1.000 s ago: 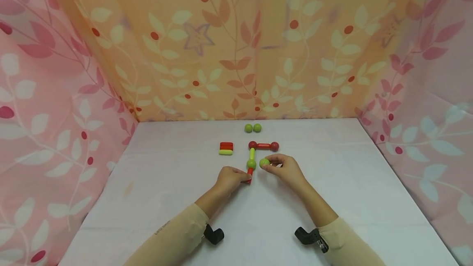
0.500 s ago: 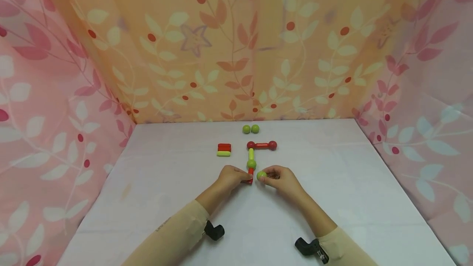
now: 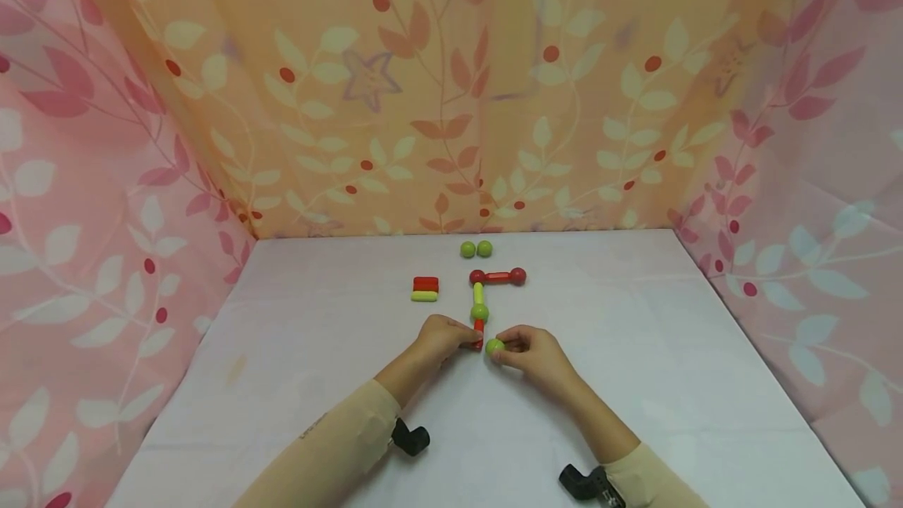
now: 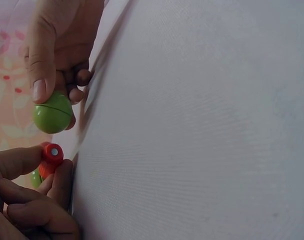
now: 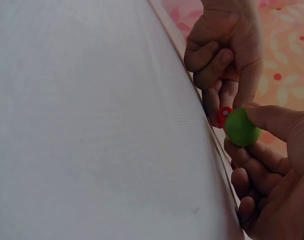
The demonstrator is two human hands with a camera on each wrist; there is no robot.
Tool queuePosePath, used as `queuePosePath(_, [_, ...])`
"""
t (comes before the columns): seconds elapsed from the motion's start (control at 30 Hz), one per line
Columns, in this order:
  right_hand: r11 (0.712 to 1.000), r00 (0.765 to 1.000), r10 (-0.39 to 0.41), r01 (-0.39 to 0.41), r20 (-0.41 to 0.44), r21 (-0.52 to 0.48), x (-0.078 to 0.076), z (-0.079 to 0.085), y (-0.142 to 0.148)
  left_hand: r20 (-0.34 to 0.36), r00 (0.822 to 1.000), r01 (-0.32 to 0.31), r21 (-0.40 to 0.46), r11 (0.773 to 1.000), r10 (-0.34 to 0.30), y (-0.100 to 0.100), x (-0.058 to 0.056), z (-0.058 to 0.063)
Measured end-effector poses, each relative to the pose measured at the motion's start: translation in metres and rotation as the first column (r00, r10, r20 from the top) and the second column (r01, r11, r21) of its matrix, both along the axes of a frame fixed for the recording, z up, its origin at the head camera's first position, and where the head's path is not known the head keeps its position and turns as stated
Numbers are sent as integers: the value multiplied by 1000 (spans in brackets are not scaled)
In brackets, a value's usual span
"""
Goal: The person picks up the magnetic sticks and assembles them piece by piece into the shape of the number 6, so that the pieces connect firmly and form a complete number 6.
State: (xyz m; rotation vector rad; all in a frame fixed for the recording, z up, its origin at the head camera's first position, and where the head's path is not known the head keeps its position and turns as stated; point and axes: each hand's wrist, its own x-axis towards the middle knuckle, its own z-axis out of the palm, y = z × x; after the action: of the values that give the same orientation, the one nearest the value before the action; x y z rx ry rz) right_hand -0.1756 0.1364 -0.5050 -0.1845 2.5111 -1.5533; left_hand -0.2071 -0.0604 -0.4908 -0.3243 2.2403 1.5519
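My left hand (image 3: 440, 339) pinches a red rod (image 4: 52, 154) between thumb and fingers; a pale, shiny spot shows on its near end. The rod's far end meets a green ball (image 3: 480, 312), joined by a yellow-green rod (image 3: 479, 294) to a red ball (image 3: 476, 277). From there another red rod (image 3: 498, 277) runs right to a second red ball (image 3: 518, 276). Between thumb and fingers, my right hand (image 3: 536, 355) holds a loose green ball (image 4: 52, 114), which has a seam round it. This ball is just right of the held rod's near end, with a small gap in the left wrist view.
Two green balls (image 3: 476, 249) sit side by side near the back of the white table (image 3: 339, 281). Left of the joined pieces lie red rods (image 3: 426, 284) and a yellow-green rod (image 3: 424, 296) in a stack. Patterned cloth (image 3: 423, 100) hangs at the back and sides.
My right hand has brought the green ball toward me and slightly left, from beside the joined green ball to near the red rod's end. The left hand keeps its grip on the rod.
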Motion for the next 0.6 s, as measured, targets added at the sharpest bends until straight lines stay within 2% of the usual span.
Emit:
queuePosePath(0.23, [1000, 1000, -5, 5, -9, 14, 5, -1, -6, -23, 999, 31, 44, 999, -30, -1, -1, -2])
queuePosePath(0.33, [1000, 1000, -9, 9, -5, 20, 7, 0, -10, -16, 999, 30, 37, 999, -29, -1, -2, -2])
queuePosePath(0.6, [999, 999, -29, 29, -14, 31, 9, 1, -19, 6, 1000, -6, 11, 1000, 6, 2, -6, -3])
